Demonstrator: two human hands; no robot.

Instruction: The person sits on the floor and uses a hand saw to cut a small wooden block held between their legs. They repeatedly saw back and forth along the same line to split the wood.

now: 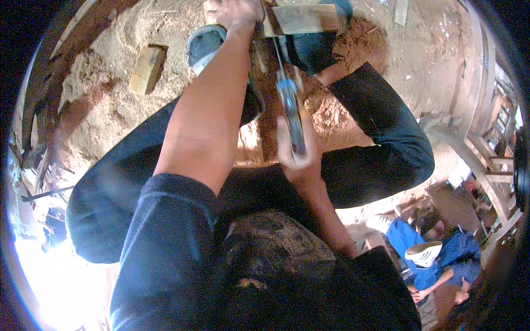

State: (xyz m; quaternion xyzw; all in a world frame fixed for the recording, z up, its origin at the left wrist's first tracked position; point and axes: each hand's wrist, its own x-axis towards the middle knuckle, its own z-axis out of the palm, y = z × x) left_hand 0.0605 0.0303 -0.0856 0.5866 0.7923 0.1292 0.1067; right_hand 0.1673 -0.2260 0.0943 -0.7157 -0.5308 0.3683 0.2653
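Observation:
At the top edge, my left hand [236, 12] presses on a pale wooden block [306, 20] that lies crosswise between my feet; the fingertips are partly cut off by the frame. My right hand [301, 146] is closed round the handle of a handsaw [289, 94], blurred by motion. The saw has a blue part near its middle, and its thin blade, almost edge-on, runs forward to the block. Where the blade meets the wood is hard to make out. A dark plank [269, 105] lies lengthwise between my legs, left of the saw.
A loose wood offcut [144, 70] rests on the sawdust-covered ground at the left. My left shoe [205, 45] and dark right shoe [312, 52] flank the work. Another person [428, 251] in blue sits at the lower right, near curved timbers [461, 146]. Old beams [41, 99] line the left.

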